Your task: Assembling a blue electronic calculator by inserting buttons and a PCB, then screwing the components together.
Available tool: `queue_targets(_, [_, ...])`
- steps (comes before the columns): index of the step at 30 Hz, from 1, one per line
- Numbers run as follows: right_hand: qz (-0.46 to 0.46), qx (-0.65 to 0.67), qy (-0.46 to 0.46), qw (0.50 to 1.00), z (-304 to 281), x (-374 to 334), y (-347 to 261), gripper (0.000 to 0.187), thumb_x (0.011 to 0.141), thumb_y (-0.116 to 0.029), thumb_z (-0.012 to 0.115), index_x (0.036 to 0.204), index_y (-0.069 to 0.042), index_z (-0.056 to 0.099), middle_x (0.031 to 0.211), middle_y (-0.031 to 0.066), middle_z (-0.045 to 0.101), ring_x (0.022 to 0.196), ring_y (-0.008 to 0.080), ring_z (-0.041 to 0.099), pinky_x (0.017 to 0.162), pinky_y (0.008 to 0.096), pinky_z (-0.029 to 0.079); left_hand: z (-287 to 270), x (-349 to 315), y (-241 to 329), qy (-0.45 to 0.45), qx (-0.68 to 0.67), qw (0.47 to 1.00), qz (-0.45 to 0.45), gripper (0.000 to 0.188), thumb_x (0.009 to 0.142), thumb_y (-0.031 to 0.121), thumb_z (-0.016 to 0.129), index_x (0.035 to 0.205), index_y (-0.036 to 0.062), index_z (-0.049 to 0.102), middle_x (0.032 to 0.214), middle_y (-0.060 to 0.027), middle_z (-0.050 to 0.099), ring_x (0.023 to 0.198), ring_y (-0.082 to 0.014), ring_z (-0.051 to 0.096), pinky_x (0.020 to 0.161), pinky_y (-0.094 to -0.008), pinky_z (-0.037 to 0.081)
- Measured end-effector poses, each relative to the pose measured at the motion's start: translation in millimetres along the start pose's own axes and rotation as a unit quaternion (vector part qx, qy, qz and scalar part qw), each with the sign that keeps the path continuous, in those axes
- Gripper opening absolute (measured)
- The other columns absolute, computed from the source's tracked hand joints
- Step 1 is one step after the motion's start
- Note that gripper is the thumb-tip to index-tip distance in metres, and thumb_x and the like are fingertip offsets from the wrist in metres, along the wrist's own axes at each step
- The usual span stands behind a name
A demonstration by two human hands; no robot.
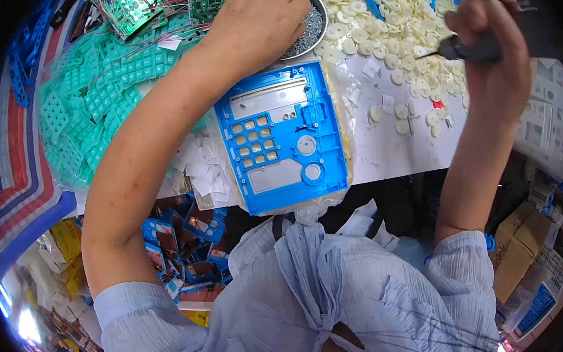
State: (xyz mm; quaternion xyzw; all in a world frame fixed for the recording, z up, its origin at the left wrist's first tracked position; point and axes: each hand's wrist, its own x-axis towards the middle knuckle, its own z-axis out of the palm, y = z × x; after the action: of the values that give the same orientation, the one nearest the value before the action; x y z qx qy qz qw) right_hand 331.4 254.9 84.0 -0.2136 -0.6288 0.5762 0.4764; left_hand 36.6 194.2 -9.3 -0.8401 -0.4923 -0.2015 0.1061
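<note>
Left hand (263,24): at far round metal bowl (324,17); its grip we cannot tell.
Right hand (500,49): we grip a dark power screwdriver (454,48).
Blue rectangular plastic housing (286,139): near us.

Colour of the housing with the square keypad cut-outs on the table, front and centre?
Housing: bright blue, best seen in the head view.

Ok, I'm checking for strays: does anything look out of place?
A small red piece lies among scattered cream discs, its colour standing out against them; a long blue piece lying higher on the discs also looks stray.
</note>
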Motion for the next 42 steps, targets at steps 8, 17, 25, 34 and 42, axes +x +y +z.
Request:
queue_targets(8, [-0.026,0.145,-0.202,0.968,71.6,-22.1,-10.5,0.043,0.102,-0.020,0.058,0.143,-0.011,0.046,0.082,-0.0028,0.053,0.072,0.0100,0.048,0.068,0.0289,0.044,-68.3,-29.2,52.1,-0.043,-0.159,0.986,0.017,0.011,0.082,0.014,0.076,0.089,0.0138,0.067,0.090,-0.0002,0.066,0.094,-0.0219,0.062,0.093,-0.0443,0.038])
queue_targets(17, [0.009,0.187,-0.232,0.955,108.4,-54.3,-17.2,0.039,0.098,-0.026,0.073,0.129,-0.025,0.050,0.079,-0.0037,0.062,0.065,0.0099,0.056,0.060,0.0263,0.049,-84.8,-87.0,103.7,-0.015,-0.353,0.924,-0.144,0.012,0.082,0.013,0.078,0.092,0.0146,0.071,0.087,0.0029,0.071,0.082,-0.0178,0.064,0.092,-0.0419,0.036])
queue_targets(25, [0.023,0.149,-0.214,0.965,120.0,-60.0,-21.3,0.038,0.097,-0.025,0.074,0.127,-0.023,0.051,0.076,-0.0029,0.062,0.062,0.0112,0.057,0.058,0.0279,0.049,-85.1,-90.8,105.0,0.007,-0.323,0.935,-0.145,0.015,0.078,0.016,0.082,0.089,0.0152,0.071,0.087,0.0035,0.070,0.082,-0.0178,0.063,0.093,-0.0443,0.035])
queue_targets(34, [-0.041,0.125,-0.163,0.978,97.4,-62.6,-6.1,0.038,0.101,-0.027,0.066,0.136,-0.020,0.051,0.072,-0.0052,0.058,0.061,0.0082,0.051,0.056,0.0249,0.048,-85.8,-114.2,120.7,-0.100,-0.180,0.972,-0.116,0.057,0.081,0.049,0.076,0.124,0.0129,0.068,0.128,0.0003,0.065,0.115,-0.0218,0.058,0.112,-0.0566,0.024])
queue_targets(42, [-0.038,0.122,-0.191,0.973,85.3,-68.7,-3.9,0.042,0.103,-0.027,0.064,0.141,-0.019,0.049,0.072,-0.0059,0.058,0.064,0.0067,0.053,0.057,0.0231,0.048,-81.0,-118.0,123.6,-0.165,-0.100,0.979,-0.060,0.061,0.084,0.052,0.067,0.128,0.0099,0.069,0.135,0.0009,0.062,0.122,-0.0223,0.056,0.116,-0.0642,0.019])
